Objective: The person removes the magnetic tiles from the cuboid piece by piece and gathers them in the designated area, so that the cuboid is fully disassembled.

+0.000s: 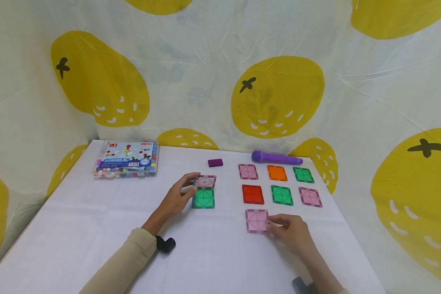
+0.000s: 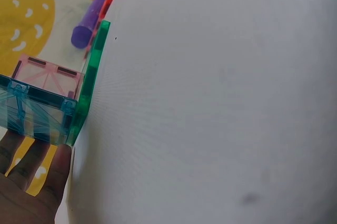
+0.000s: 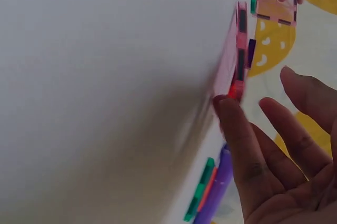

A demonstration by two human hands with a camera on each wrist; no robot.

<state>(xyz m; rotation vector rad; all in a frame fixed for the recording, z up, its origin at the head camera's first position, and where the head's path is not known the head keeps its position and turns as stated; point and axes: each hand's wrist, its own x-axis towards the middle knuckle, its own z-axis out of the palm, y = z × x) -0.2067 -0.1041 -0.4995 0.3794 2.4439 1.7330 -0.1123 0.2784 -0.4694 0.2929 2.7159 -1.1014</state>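
My left hand (image 1: pixel 175 200) grips a blue translucent magnetic tile (image 2: pixel 45 113), which stands upright on the left side of a green tile (image 1: pixel 203 199). That green tile lies flat on the table. Behind it, a pink tile (image 1: pixel 206 181) stands up along its far edge and meets the blue one at the corner. On the right, my right hand (image 1: pixel 292 233) pinches the right edge of another pink tile (image 1: pixel 256 221), just in front of a flat red tile (image 1: pixel 252 194). In the right wrist view this pink tile (image 3: pixel 241 50) appears edge-on, with a fingertip against it.
Beyond the right hand lie loose flat tiles: orange (image 1: pixel 277 173), green (image 1: pixel 282 195) and pink (image 1: pixel 310 197) among them. A purple microphone-shaped toy (image 1: pixel 277 158) and a small purple block (image 1: pixel 215 163) sit at the back. A clear box of beads (image 1: pixel 126 159) is at back left.
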